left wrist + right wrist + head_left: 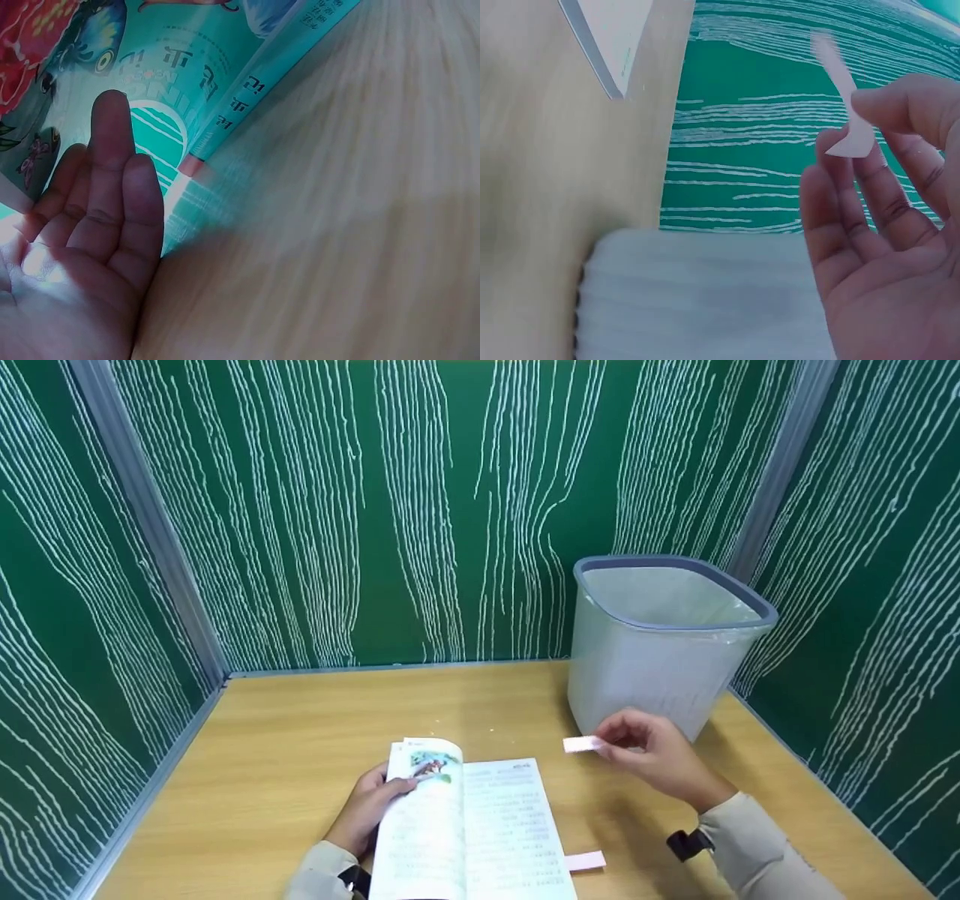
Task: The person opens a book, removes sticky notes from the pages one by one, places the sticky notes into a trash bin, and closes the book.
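An open book (502, 825) lies at the front of the table, a coloured picture on its left page and printed lines on both. My left hand (367, 810) grips its left side, thumb over the page and fingers underneath. From below, the left wrist view shows those fingers against the turquoise illustrated cover (232, 67). Out to the right, my right hand (652, 750) pinches a pale pink paper strip (845, 86) between thumb and fingers, above the table and apart from the book. A second pink strip (585, 861) sticks out past the book's right edge.
Behind my right hand stands a pale waste bin (637, 667) with a grey-blue rim and a clear liner. Tiny white specks dot the wooden table (300, 735) beyond the book. Green panels (465, 510) with white wavy lines enclose the back and both sides.
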### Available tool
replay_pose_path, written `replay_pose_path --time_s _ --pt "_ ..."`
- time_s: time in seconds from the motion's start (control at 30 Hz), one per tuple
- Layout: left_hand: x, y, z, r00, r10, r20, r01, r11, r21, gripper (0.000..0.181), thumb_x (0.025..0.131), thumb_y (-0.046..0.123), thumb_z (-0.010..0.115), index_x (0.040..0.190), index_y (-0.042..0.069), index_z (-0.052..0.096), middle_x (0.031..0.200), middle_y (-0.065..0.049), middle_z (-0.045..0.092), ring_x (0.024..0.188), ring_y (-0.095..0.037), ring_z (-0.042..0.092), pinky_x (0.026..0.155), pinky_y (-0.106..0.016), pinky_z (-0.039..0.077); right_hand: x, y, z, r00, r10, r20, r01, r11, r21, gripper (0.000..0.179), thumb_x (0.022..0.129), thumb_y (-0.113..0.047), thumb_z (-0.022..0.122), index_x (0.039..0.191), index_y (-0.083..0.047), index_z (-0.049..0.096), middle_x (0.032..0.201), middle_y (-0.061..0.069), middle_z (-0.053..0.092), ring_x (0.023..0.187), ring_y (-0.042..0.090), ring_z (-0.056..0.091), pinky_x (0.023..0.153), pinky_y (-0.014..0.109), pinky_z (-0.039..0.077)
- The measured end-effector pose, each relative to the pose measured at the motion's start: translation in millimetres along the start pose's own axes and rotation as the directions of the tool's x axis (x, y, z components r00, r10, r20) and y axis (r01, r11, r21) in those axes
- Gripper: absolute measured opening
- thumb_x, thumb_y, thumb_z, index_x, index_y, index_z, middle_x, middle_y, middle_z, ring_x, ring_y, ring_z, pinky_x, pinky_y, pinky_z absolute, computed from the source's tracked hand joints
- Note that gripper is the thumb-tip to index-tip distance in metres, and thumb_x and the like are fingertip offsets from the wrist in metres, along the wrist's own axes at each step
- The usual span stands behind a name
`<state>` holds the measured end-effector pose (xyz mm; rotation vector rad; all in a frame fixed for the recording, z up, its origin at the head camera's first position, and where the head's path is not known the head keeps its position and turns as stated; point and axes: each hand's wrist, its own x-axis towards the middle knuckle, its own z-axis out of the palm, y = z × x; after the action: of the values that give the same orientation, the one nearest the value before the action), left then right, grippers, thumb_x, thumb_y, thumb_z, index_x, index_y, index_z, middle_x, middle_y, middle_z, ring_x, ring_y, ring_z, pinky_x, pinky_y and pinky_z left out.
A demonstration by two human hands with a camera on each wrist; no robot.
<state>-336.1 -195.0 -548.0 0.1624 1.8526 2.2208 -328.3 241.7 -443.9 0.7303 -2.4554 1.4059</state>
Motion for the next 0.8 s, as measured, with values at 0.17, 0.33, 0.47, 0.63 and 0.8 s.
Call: replay_pose_path --time_s 0.17,0.33,0.47,0.63,0.8 --pt "2.5 -1.7 -0.2 1.000 0.014 -0.002 -0.014 1.000 -0.003 0.061 0.097 0.018 0.066 0.149 -0.004 0.043 0.112 -0.011 0.074 0.093 -0.022 0.075 0.082 -0.033 0.062 9.4 -9.7 -15.1 0.999 -0.023 -0.038 0.020 0.996 -0.089 0.015 0.089 -0.008 0.080 0.099 -0.018 0.074 0.096 0.000 0.073 0.082 0.018 0.067 0.072 0.026 0.059" --pt "2.1 -1.6 -0.9 1.000 -0.005 -0.008 0.005 1.000 0.006 0.064 0.097 0.019 0.066 0.152 -0.002 0.041 0.113 -0.011 0.074 0.094 -0.023 0.075 0.083 -0.033 0.062 21.4 -26.0 -35.3 0.994 -0.057 -0.096 0.038 0.981 -0.192 0.013 0.092 -0.014 0.079 0.100 -0.023 0.074 0.101 -0.006 0.071 0.086 0.017 0.064 0.075 0.025 0.058" --pt "0.9 -0.4 -0.8 1.000 -0.020 -0.010 0.020 1.000 -0.001 0.066 0.097 0.020 0.067 0.154 -0.001 0.039 0.115 -0.011 0.074 0.096 -0.023 0.076 0.083 -0.034 0.063 32.1 -39.2 -50.3 0.986 -0.096 -0.137 0.060 0.968 -0.243 0.014 0.092 -0.011 0.078 0.100 -0.021 0.074 0.100 -0.006 0.071 0.086 0.016 0.063 0.074 0.023 0.059" --pt "1.1 0.8 -0.2 1.000 -0.021 -0.007 0.021 1.000 -0.001 0.066 0.097 0.020 0.067 0.153 -0.001 0.039 0.114 -0.011 0.074 0.095 -0.023 0.076 0.083 -0.034 0.063 41.6 -55.0 -65.6 0.979 -0.090 -0.182 0.033 0.956 -0.292 0.011 0.094 -0.013 0.076 0.101 -0.022 0.074 0.102 -0.006 0.070 0.088 0.015 0.063 0.075 0.019 0.058" --pt "1.0 -2.8 0.8 1.000 -0.023 -0.019 0.023 1.000 0.000 0.064 0.097 0.021 0.067 0.152 -0.001 0.042 0.114 -0.011 0.074 0.095 -0.023 0.076 0.082 -0.034 0.063 46.1 -63.4 -76.0 0.976 -0.092 -0.199 0.014 0.932 -0.362 0.010 0.095 -0.019 0.075 0.104 -0.025 0.075 0.105 -0.008 0.068 0.089 0.014 0.060 0.078 0.016 0.056"
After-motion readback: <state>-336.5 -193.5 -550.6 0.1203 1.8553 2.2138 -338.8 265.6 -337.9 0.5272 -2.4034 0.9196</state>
